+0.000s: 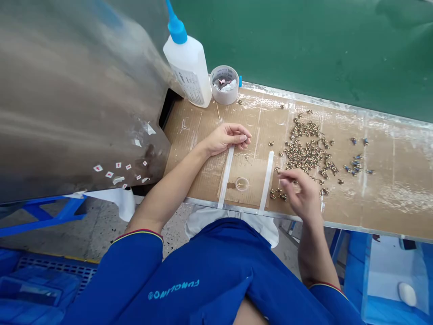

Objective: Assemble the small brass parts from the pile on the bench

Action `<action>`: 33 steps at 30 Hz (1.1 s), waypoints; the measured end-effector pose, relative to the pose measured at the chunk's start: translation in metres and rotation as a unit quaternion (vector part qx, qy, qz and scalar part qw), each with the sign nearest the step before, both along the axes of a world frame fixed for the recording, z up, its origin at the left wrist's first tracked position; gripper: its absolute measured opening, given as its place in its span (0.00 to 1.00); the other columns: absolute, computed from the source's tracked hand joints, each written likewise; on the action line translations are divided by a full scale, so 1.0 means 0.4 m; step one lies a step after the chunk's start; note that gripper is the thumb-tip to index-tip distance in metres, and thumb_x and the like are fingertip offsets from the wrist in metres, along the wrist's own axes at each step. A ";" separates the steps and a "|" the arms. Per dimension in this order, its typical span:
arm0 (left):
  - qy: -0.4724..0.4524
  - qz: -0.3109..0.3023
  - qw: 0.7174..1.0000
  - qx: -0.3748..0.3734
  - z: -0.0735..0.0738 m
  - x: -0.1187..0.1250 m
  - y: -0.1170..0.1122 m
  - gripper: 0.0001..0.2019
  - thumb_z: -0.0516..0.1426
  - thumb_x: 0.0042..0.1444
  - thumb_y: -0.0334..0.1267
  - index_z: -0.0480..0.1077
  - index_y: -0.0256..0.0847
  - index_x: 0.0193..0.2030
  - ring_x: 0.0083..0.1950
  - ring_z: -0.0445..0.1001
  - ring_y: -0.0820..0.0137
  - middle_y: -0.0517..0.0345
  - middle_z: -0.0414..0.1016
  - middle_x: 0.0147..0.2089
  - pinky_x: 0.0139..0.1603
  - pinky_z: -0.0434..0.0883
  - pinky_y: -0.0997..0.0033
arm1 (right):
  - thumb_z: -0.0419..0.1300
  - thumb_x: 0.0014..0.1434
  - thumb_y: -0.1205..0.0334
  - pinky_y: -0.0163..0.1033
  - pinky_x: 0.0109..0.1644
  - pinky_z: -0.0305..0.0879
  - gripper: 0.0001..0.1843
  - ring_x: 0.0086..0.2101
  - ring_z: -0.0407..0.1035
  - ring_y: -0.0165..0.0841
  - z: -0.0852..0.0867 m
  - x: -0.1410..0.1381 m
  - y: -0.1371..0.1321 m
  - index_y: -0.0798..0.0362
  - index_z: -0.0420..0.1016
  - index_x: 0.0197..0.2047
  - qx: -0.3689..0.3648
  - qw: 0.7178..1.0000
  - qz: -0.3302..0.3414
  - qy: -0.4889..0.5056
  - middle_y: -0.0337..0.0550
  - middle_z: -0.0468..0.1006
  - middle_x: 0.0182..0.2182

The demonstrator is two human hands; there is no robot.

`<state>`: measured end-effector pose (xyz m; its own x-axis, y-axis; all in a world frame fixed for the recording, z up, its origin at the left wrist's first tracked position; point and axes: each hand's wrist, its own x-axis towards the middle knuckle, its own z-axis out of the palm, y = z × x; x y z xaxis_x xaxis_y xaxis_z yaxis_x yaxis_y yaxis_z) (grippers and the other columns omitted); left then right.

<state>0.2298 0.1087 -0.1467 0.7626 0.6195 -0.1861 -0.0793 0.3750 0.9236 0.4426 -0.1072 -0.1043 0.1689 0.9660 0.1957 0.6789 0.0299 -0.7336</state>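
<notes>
Two hands over a cardboard-covered bench [382, 194]. Right hand [299, 192]: fingertips [282, 177] pinched together, any held piece too small to tell, just beside scattered brass fittings [304, 153]. Left hand [228, 138]: curled, grip unclear, near two white tape strips [226, 178]. Farther: white squeeze bottle [187, 67], label print unreadable; blue jacket [203, 275], lettering inverted, unclear.

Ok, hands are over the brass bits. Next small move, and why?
Probably pinch one of the small brass fittings with the right hand and bring it toward the left hand. The right fingers are down at the edge of the scatter, and the left hand sits curled over the cardboard. I can't tell whether either hand holds a piece.
</notes>
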 end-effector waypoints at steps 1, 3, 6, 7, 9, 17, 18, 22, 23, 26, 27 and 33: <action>0.004 0.005 1.000 0.007 0.001 0.004 -0.005 0.14 0.72 0.54 0.41 0.78 0.33 0.39 0.32 0.77 0.76 0.56 0.78 0.33 0.36 0.75 0.74 | 0.61 0.67 0.53 0.44 0.39 0.73 0.08 0.32 0.74 0.37 0.000 -0.032 0.005 0.45 0.80 0.42 -0.030 0.998 0.045 0.036 0.45 0.82 0.35; 0.013 0.014 1.000 0.025 0.003 0.008 -0.012 0.11 0.71 0.55 0.39 0.79 0.34 0.40 0.29 0.73 0.78 0.57 0.77 0.32 0.33 0.72 0.76 | 0.63 0.66 0.53 0.44 0.37 0.73 0.08 0.31 0.74 0.37 -0.012 -0.080 0.011 0.45 0.80 0.45 -0.075 0.989 0.082 0.096 0.43 0.82 0.34; 0.039 0.014 0.998 0.052 0.005 0.010 -0.018 0.10 0.70 0.54 0.36 0.81 0.34 0.41 0.27 0.70 0.79 0.58 0.76 0.31 0.31 0.70 0.76 | 0.66 0.65 0.53 0.43 0.36 0.73 0.10 0.30 0.73 0.37 -0.041 -0.124 0.008 0.46 0.81 0.47 -0.102 0.981 0.067 0.148 0.42 0.81 0.32; 0.049 0.010 0.997 0.059 0.005 0.010 -0.020 0.10 0.70 0.54 0.36 0.81 0.34 0.41 0.27 0.70 0.79 0.57 0.76 0.31 0.31 0.70 0.75 | 0.66 0.65 0.54 0.43 0.35 0.72 0.09 0.29 0.72 0.36 -0.049 -0.133 0.006 0.46 0.82 0.46 -0.100 0.981 0.061 0.155 0.42 0.81 0.31; 0.055 0.000 0.996 0.067 0.005 0.012 -0.023 0.12 0.70 0.52 0.36 0.79 0.33 0.42 0.28 0.71 0.78 0.58 0.75 0.30 0.31 0.70 0.75 | 0.65 0.66 0.56 0.43 0.34 0.71 0.06 0.29 0.71 0.36 -0.058 -0.146 0.002 0.46 0.82 0.43 -0.082 0.983 0.053 0.153 0.42 0.81 0.32; 0.023 -0.012 0.997 0.068 -0.009 0.022 -0.029 0.15 0.73 0.48 0.36 0.73 0.33 0.35 0.26 0.71 0.79 0.61 0.73 0.27 0.29 0.70 0.78 | 0.63 0.69 0.63 0.45 0.42 0.71 0.07 0.41 0.73 0.37 -0.052 -0.164 0.037 0.44 0.83 0.41 0.053 0.991 0.122 0.006 0.45 0.79 0.44; 0.019 -0.014 0.997 0.068 -0.009 0.022 -0.028 0.15 0.73 0.49 0.36 0.73 0.33 0.35 0.26 0.71 0.79 0.61 0.73 0.27 0.30 0.70 0.78 | 0.63 0.69 0.64 0.44 0.42 0.70 0.07 0.41 0.72 0.37 -0.051 -0.165 0.045 0.45 0.83 0.41 0.073 0.988 0.132 -0.018 0.45 0.78 0.44; 0.009 -0.004 0.997 0.080 -0.008 0.020 -0.026 0.13 0.73 0.52 0.38 0.76 0.32 0.35 0.30 0.75 0.77 0.57 0.77 0.30 0.34 0.73 0.76 | 0.61 0.69 0.70 0.42 0.39 0.65 0.10 0.38 0.67 0.36 -0.039 -0.158 0.061 0.47 0.80 0.39 0.133 0.975 0.135 -0.116 0.45 0.78 0.40; 0.010 -0.002 0.996 0.083 -0.007 0.020 -0.026 0.13 0.73 0.52 0.38 0.76 0.32 0.35 0.31 0.75 0.76 0.56 0.77 0.31 0.35 0.74 0.75 | 0.61 0.69 0.71 0.42 0.39 0.65 0.10 0.38 0.66 0.35 -0.035 -0.155 0.061 0.48 0.79 0.39 0.134 0.972 0.140 -0.133 0.45 0.78 0.39; 0.012 -0.006 0.997 0.082 -0.006 0.022 -0.027 0.15 0.73 0.52 0.41 0.77 0.31 0.36 0.30 0.76 0.75 0.55 0.78 0.31 0.34 0.74 0.75 | 0.60 0.70 0.70 0.42 0.38 0.64 0.10 0.37 0.65 0.35 -0.025 -0.147 0.059 0.48 0.79 0.38 0.109 0.968 0.176 -0.141 0.44 0.77 0.38; 0.012 -0.008 0.997 0.078 -0.006 0.023 -0.028 0.16 0.74 0.52 0.41 0.77 0.30 0.36 0.30 0.76 0.75 0.55 0.78 0.30 0.33 0.74 0.75 | 0.60 0.70 0.70 0.42 0.39 0.64 0.10 0.36 0.64 0.34 -0.025 -0.147 0.059 0.48 0.79 0.38 0.099 0.968 0.188 -0.133 0.44 0.77 0.38; 0.013 -0.016 0.998 0.056 -0.008 0.028 -0.030 0.14 0.73 0.51 0.35 0.75 0.30 0.36 0.28 0.78 0.75 0.56 0.79 0.29 0.35 0.77 0.74 | 0.57 0.70 0.72 0.41 0.39 0.64 0.13 0.37 0.65 0.34 -0.036 -0.159 0.074 0.48 0.79 0.39 0.110 0.968 0.179 -0.138 0.44 0.77 0.39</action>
<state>0.2410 0.0968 -0.1497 0.7776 0.6134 -0.1382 -0.0437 0.2720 0.9613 0.3791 -0.0775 -0.1185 -0.2570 0.8825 0.3939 0.7656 0.4346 -0.4743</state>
